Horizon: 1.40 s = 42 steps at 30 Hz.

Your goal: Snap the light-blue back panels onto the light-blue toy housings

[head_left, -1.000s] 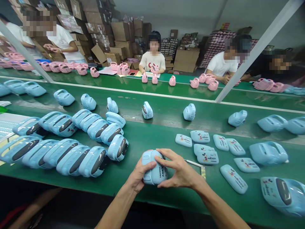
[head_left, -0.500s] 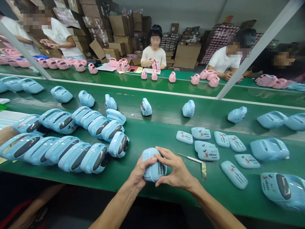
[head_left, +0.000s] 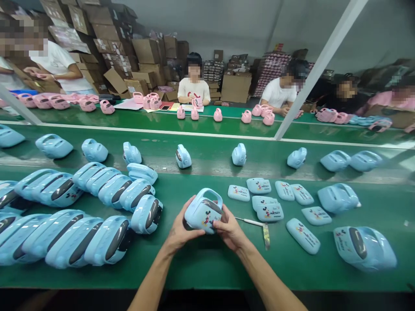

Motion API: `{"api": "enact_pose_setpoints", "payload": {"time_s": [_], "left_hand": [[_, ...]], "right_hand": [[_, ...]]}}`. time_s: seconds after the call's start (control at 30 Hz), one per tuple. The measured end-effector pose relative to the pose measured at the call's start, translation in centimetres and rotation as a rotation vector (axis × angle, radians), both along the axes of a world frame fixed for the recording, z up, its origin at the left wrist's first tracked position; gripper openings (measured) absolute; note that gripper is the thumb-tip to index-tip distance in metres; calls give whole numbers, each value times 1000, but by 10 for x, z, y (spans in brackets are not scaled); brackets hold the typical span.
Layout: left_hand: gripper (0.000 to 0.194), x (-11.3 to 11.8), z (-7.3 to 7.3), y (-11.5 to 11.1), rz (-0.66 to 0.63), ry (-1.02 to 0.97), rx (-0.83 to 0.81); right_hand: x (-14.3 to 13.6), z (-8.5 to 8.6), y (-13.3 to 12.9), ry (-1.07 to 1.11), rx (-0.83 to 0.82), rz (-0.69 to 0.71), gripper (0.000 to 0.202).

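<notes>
**Glossy light-blue plastic case (head_left: 201,218) with a looped handle, gripped between two bare hands**

Nearest, the case is above the front part of the smooth green tabletop (head_left: 202,274), handle uppermost, its printed face turned toward the wearer. The left hand (head_left: 181,230) is curled round its left side, thumb along the lower front; the right hand (head_left: 231,228) pinches the right side, thumb on the front near the lettering, fingers mostly hidden behind. The case looks hollow and light, with a stiff shell whose polish could make it slippery under dry fingers. The broad sides seem the safest hold; the arched blue handle (head_left: 210,192) should serve for lifting, while the dark, shiny window (head_left: 213,206) and the print would probably mark easily.

Just beside the right hand lies a thin metal tool with a white handle (head_left: 253,222), a yellowish strip (head_left: 266,236) at its end. Beyond it are loose, flat, light-blue printed panels (head_left: 270,212); they look thin, best lifted by their rims. To the left stand crowded rows of similar blue cases (head_left: 108,239), and two more (head_left: 379,252) rest at the right.

Farther off, a spaced line of blue cases (head_left: 183,156) crosses the table. Past a white rail (head_left: 162,131) sit small pink cases (head_left: 218,115), then a co-worker in a pale shirt (head_left: 193,91) and stacked brown cardboard boxes (head_left: 236,87).
</notes>
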<state>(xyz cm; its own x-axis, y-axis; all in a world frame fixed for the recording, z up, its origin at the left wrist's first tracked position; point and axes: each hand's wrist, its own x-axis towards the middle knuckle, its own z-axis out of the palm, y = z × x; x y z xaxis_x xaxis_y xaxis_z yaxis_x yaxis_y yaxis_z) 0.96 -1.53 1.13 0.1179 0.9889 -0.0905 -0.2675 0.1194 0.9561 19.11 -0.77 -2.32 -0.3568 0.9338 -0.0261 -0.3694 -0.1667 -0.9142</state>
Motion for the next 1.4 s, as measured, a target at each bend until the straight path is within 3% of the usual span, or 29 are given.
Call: {"api": "enact_pose_setpoints", "payload": {"time_s": [0.1,0.27,0.53,0.7,0.77,0.87,1.0,1.1,1.23,1.4], "left_hand": [[95,-18,-3,7,-80,194,5],[77,-18,-5,7,-86,321,5],[67,-12,-9,14,-63,408,28],[70,-13,-13,11,-63,358,11],[76,-14,-18,10,-17,301,-3],[87,-14,-29,11,132,123,31],[64,-14,-45,11,351,-15,106],[50,-16,-51,10,313,76,116],[37,-20,-53,10,265,159,146],[28,-24,-51,13,213,190,151]], "right_hand": [[12,-4,16,-195,189,-74,90],[26,-9,25,-524,422,-9,90],[26,-6,25,-605,455,-64,73],[32,10,26,-605,470,48,84],[33,20,35,-578,468,111,67],[28,34,70,-628,377,137,37],[10,46,149,-800,313,-39,38],[-6,49,203,-900,329,-193,31],[-19,50,240,-1047,385,-301,31],[16,69,264,-1269,524,-350,28]]}}
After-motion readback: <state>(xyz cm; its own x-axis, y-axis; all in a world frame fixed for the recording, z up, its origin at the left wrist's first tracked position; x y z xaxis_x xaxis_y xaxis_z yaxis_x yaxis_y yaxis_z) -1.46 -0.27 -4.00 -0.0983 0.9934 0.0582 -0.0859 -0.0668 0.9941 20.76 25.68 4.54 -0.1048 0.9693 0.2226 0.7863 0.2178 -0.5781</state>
